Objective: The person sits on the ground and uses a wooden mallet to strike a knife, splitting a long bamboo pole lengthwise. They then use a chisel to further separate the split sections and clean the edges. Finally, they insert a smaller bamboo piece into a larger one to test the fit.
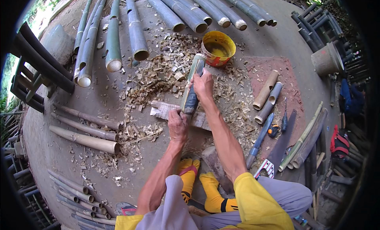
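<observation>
Over the wood chips in front of me I hold a short length of bamboo (186,93), tilted with its far end near the pail. Pale cut wood shows along its left side, and a dark band wraps its lower part. My right hand (203,84) is closed on its upper right side. Around the near end, the fingers of my left hand (177,125) are closed. Whether a small tool is also in either hand cannot be made out. A rough wooden block (161,110) lies on the ground just beneath the bamboo.
A yellow and red pail (215,60) stands beyond my hands, near several long bamboo poles (190,18). To the right lie cut bamboo pieces (266,89), a tape measure (273,130), a screwdriver (284,121) and a handsaw (283,141). More bamboo (85,139) lies left.
</observation>
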`<state>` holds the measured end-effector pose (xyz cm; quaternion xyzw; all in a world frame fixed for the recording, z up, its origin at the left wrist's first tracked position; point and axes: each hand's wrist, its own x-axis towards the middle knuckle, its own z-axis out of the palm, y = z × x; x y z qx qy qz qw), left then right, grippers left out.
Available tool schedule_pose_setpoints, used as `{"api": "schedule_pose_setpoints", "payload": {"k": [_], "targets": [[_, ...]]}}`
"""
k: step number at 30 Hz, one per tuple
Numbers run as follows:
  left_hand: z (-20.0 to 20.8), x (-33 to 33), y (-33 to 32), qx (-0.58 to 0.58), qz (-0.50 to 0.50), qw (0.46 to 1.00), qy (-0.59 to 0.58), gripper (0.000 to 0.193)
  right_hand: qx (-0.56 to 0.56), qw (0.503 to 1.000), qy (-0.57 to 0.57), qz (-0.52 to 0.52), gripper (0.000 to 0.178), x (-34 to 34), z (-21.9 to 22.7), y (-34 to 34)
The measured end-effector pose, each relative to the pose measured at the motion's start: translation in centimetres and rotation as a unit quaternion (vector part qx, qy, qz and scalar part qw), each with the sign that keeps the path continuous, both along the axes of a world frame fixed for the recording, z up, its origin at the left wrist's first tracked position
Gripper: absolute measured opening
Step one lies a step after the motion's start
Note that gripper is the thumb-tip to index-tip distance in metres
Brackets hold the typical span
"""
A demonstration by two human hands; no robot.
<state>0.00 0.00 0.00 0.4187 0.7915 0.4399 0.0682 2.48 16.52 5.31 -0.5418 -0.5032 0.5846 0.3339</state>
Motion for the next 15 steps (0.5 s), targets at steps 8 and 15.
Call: {"api": "schedule_pose_setpoints", "payload": {"k": [8,15], "targets": [[1.3,-0.2,-0.2,0.072,0.066,0.992,-0.077,0.013,0.181,0.961,-0.208,-0.011,0.025,8.4,0.0,-2.4],[2.2,-1.2,-1.9,0.119,0.054,0.876,-0.463,0.013,0.24,0.857,-0.452,-0.066,0.085,17.2,-5.5,9.0]]}}
